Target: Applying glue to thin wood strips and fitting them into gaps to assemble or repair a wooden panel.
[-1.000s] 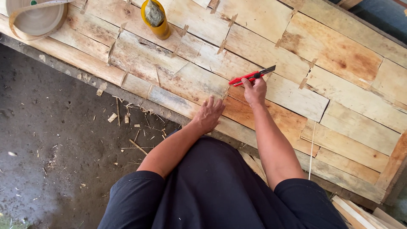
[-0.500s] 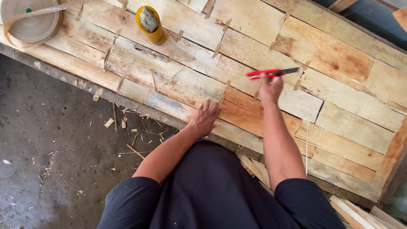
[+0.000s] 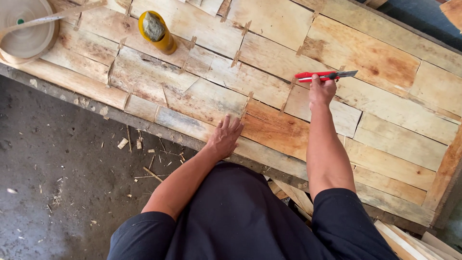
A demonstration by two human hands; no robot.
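My right hand grips the red utility knife, blade exposed, above the taped veneer sheets, while my left hand lies flat and empty on them, where I judge a slipping blade could tear the thin wood.

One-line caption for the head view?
Right hand holds a red utility knife; left hand lies flat on patched wooden veneer sheets.

Cup and tape roll on veneer sheets, far left
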